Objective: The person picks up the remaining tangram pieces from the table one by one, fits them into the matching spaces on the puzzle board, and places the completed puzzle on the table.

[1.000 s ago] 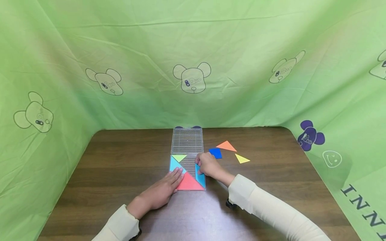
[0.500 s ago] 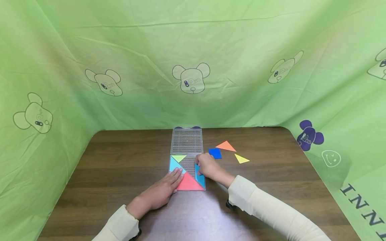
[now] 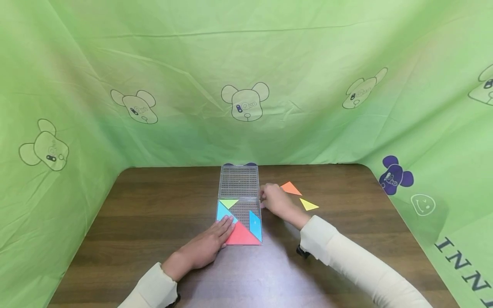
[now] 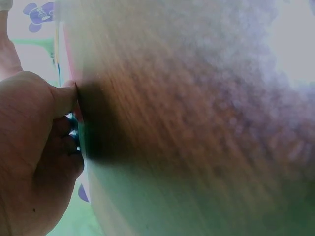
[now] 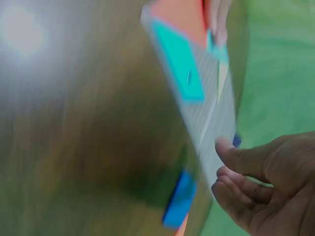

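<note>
My left hand (image 3: 208, 244) lies with straight fingers on the left part of the open plastic tangram case, over a light blue triangle (image 3: 224, 211) and a red triangle (image 3: 243, 235). Its thumb is at the case edge in the left wrist view. A light green triangle (image 3: 229, 203) and a blue parallelogram (image 3: 256, 226) also lie in the case's near half (image 3: 239, 210). My right hand (image 3: 278, 200) is just right of the case, empty, thumb and fingers apart in the right wrist view. Below it there lies a dark blue square (image 5: 180, 199), hidden by the hand in the head view.
The case's gridded far half (image 3: 239, 182) lies flat behind the near one. An orange triangle (image 3: 292, 188) and a yellow triangle (image 3: 309, 204) rest on the wooden table (image 3: 161, 192) at the right. Green printed cloth (image 3: 185, 141) walls in the table's back and sides.
My right hand has let go of the blue parallelogram, leaving it in the case, and has moved away and to the right, over the dark blue square. My left hand has stayed put.
</note>
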Demonstrator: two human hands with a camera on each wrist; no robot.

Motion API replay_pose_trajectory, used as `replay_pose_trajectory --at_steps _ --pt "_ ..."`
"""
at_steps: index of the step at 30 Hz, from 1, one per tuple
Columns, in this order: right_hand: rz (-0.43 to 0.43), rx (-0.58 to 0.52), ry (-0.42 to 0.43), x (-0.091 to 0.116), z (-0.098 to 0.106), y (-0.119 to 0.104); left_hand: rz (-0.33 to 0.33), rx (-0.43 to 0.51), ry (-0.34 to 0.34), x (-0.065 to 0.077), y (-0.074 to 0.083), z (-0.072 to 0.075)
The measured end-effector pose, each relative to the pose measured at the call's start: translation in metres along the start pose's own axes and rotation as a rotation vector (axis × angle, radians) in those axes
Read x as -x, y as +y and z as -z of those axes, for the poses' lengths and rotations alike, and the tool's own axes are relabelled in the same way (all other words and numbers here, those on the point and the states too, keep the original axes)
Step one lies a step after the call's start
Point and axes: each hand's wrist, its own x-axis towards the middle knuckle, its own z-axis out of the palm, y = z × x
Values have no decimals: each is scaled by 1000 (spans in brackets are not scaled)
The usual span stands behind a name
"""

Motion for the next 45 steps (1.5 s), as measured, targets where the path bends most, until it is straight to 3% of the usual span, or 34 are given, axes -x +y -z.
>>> replay_pose_trajectory --at_steps 8,17,30,37,45 --pt "122 180 -65 -9 16 44 -30 -11 32 1 0 0" --pt "201 255 -107 -7 11 54 -29 -25 31 1 0 -1" --pt "157 216 -69 -12 8 51 -5 -38 4 -1 0 -2" --pt "145 127 -67 -13 18 53 2 -29 6 -1 1 1" --pt "118 54 -181 -13 37 52 1 -30 5 0 1 -1"
